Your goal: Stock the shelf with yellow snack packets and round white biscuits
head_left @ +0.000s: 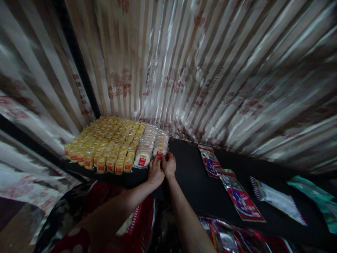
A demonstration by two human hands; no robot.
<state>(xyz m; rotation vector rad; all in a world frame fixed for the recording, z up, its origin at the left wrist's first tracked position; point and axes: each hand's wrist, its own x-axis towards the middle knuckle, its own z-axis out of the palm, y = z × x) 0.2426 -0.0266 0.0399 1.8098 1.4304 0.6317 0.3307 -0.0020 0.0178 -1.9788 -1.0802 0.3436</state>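
Observation:
My left hand [156, 173] and my right hand [170, 164] are side by side at the front end of a short row of wrapped white round crackers [161, 141]. The fingers of both hands are closed at the lower edge of the front wrapped cracker [159, 153], which has a red label. My fingertips are partly hidden behind the backs of my hands. Just left is a longer row of the same crackers [146, 142]. Beyond it stand many tight rows of small yellow wrapped snacks [110, 140] with orange-red labels on the front ones.
On the black tabletop [189, 175] to the right lie two red-and-silver bags [243, 200], a white-and-blue bag [279, 200] and a green bag [313, 191]. A striped, shiny curtain [184, 70] hangs behind the table. More colourful packages [231, 235] sit below its front edge.

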